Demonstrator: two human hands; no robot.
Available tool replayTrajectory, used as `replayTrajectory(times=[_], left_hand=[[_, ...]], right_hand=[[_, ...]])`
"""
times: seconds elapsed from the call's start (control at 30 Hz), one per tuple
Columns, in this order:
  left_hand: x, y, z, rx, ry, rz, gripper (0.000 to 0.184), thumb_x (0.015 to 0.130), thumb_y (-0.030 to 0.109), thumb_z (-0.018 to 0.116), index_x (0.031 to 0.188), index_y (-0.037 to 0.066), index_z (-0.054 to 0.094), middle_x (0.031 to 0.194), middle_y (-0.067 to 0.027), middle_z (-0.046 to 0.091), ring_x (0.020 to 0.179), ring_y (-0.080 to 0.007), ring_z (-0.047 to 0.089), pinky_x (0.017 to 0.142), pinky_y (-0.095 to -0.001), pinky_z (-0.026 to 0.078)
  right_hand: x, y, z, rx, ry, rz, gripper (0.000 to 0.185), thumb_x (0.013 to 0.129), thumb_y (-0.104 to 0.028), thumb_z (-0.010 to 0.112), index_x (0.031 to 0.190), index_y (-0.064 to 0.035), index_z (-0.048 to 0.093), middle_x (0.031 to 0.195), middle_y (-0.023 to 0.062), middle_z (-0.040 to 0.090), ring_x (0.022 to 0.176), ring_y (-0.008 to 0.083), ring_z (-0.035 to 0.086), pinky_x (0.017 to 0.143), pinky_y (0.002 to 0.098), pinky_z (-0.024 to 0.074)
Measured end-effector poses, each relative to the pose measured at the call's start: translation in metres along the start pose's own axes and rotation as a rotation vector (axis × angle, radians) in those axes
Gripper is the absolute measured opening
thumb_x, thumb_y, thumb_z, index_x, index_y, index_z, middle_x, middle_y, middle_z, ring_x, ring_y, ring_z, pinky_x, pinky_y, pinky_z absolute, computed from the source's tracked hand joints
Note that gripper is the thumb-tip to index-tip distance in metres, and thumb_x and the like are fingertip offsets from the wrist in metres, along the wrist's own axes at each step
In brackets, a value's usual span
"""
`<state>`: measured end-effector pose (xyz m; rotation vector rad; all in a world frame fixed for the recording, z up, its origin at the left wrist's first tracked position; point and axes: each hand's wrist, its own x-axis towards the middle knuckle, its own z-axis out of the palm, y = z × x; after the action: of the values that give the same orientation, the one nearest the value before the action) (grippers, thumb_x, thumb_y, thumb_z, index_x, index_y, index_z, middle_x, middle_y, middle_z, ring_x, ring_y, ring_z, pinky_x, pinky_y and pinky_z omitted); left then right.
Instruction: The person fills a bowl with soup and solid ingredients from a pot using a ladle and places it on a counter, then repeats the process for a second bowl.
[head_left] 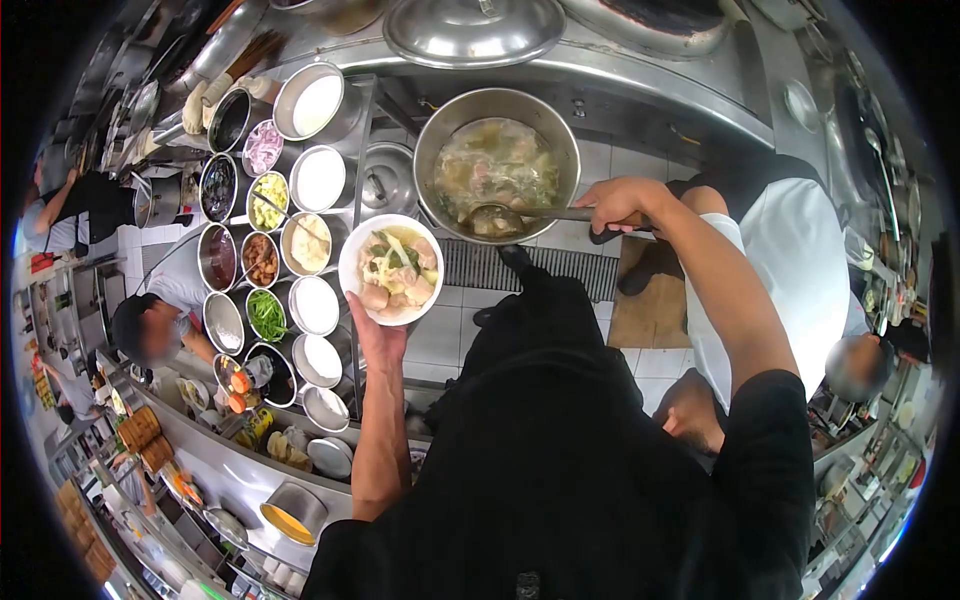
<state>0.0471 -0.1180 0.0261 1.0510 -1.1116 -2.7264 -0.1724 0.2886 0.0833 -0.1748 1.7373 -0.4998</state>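
My left hand (pixel 380 338) grips a white bowl (pixel 352 275) from below its near edge. Chunks of meat and green and pale vegetables fill the bowl. My right hand (pixel 622 203) is wrapped round the dark handle of a ladle (pixel 495 220). The ladle's head lies in a large steel stockpot (pixel 568 150), at the near side, partly sunk in soup with pieces in it. The bowl is held to the left of the stockpot, apart from it.
Left of the bowl, a steel counter carries several metal containers of ingredients, among them sliced green peppers (pixel 267 315) and chopped onion (pixel 263 147). A domed steel lid (pixel 475 30) rests beyond the stockpot. A person in a white garment (pixel 790 260) is close on my right; another person (pixel 185 280) leans in at left.
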Motion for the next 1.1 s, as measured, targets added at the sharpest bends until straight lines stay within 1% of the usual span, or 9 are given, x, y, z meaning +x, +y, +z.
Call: replayTrajectory(times=[0.07,0.27,0.37,0.6,0.67,0.8,0.9,0.97,1.1], left_hand=[[0.003,0.000,-0.001,0.020,0.009,0.022,0.077,0.098,0.063,0.043,0.153,0.011,0.027,0.152,-0.0131,0.040,0.134,-0.0339,0.048,0.105,-0.0530,0.047],[0.003,-0.001,0.003,0.008,-0.019,0.012,0.075,0.099,0.061,0.043,0.152,0.011,0.028,0.151,-0.0135,0.041,0.134,-0.0338,0.048,0.105,-0.0531,0.047],[0.000,0.000,0.008,-0.006,0.004,-0.040,0.075,0.099,0.060,0.044,0.153,0.011,0.026,0.153,-0.0124,0.038,0.137,-0.0315,0.045,0.109,-0.0494,0.043],[0.005,-0.007,0.000,0.011,0.011,-0.023,0.075,0.099,0.060,0.044,0.153,0.011,0.026,0.152,-0.0123,0.039,0.136,-0.0313,0.045,0.108,-0.0491,0.044],[0.007,-0.008,-0.002,0.013,0.001,-0.010,0.076,0.098,0.061,0.045,0.152,0.010,0.029,0.151,-0.0136,0.042,0.134,-0.0328,0.048,0.106,-0.0506,0.047],[0.005,-0.008,-0.002,-0.001,0.004,-0.024,0.077,0.098,0.062,0.045,0.152,0.010,0.029,0.151,-0.0135,0.042,0.134,-0.0326,0.048,0.105,-0.0502,0.048],[0.005,-0.007,-0.002,-0.006,0.012,-0.027,0.078,0.097,0.062,0.045,0.152,0.010,0.028,0.151,-0.0134,0.042,0.134,-0.0325,0.048,0.105,-0.0500,0.048],[0.006,-0.009,-0.003,0.008,0.007,-0.003,0.079,0.097,0.064,0.044,0.152,0.010,0.028,0.151,-0.0131,0.041,0.134,-0.0323,0.048,0.105,-0.0503,0.048],[0.009,-0.011,-0.006,-0.012,-0.006,-0.013,0.080,0.097,0.065,0.043,0.152,0.010,0.028,0.152,-0.0128,0.041,0.134,-0.0321,0.048,0.105,-0.0504,0.047]], right_hand=[[-0.003,0.004,-0.002,0.054,-0.033,0.034,0.066,0.083,-0.013,0.066,0.146,-0.0092,0.045,0.065,0.0049,0.055,0.048,0.0154,0.052,0.042,0.0322,0.0426],[-0.016,0.024,-0.004,0.392,-0.108,0.138,0.069,0.090,-0.015,0.063,0.153,-0.0148,0.035,0.062,-0.0007,0.053,0.043,0.0098,0.047,0.039,0.0278,0.0395],[-0.013,0.038,-0.003,0.529,-0.157,0.112,0.074,0.090,-0.008,0.062,0.155,-0.0111,0.027,0.060,0.0008,0.051,0.043,0.0113,0.048,0.038,0.0281,0.0393],[-0.015,0.045,0.007,0.507,-0.113,0.061,0.072,0.090,-0.006,0.062,0.154,-0.0096,0.030,0.060,0.0007,0.051,0.042,0.0107,0.047,0.039,0.0267,0.0390],[-0.012,0.045,0.008,0.433,-0.103,0.038,0.077,0.087,-0.011,0.064,0.155,-0.0136,0.029,0.059,-0.0004,0.052,0.041,0.0110,0.045,0.039,0.0291,0.0398],[-0.013,0.041,0.011,0.370,-0.020,0.047,0.077,0.087,-0.010,0.064,0.155,-0.0132,0.030,0.059,0.0002,0.053,0.042,0.0110,0.045,0.038,0.0290,0.0395],[-0.022,0.040,0.010,0.435,0.005,0.059,0.075,0.087,-0.010,0.063,0.155,-0.0140,0.031,0.059,0.0000,0.051,0.041,0.0108,0.045,0.038,0.0281,0.0388],[-0.034,0.041,0.017,0.645,-0.026,0.064,0.072,0.089,-0.008,0.062,0.154,-0.0147,0.031,0.059,0.0004,0.050,0.041,0.0106,0.045,0.038,0.0274,0.0379],[-0.048,0.051,0.032,0.839,-0.051,0.041,0.071,0.090,-0.007,0.062,0.154,-0.0168,0.032,0.061,0.0011,0.050,0.041,0.0095,0.044,0.037,0.0250,0.0366]])
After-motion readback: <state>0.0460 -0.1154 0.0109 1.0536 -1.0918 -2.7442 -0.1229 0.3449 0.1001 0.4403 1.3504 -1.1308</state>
